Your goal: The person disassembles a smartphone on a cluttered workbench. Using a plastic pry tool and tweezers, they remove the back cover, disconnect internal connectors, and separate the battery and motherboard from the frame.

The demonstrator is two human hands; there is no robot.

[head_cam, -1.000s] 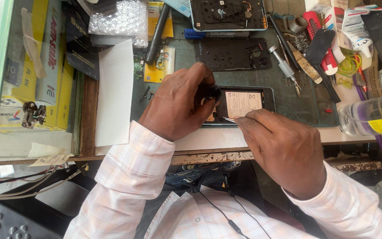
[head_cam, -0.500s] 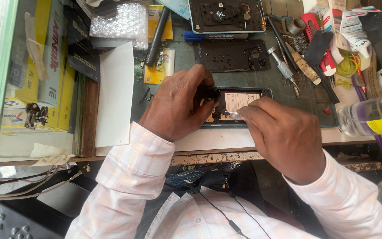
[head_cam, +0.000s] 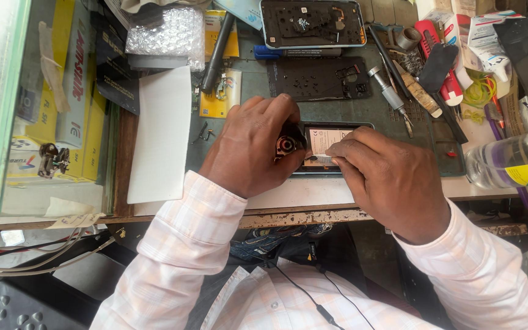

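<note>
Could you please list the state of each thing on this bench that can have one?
Opened phone: back off, insides exposed, flat on the mat.
Left hand: fingers pinching a small round part at the phone's left end.
Right hand: fingers pressing a thin silver tool onto the phone.
Second phone shell: open, lying flat.
Black inner frame: detached, flat.
Screwdriver: lying unused.
Clear bottle: lying on its side.
</note>
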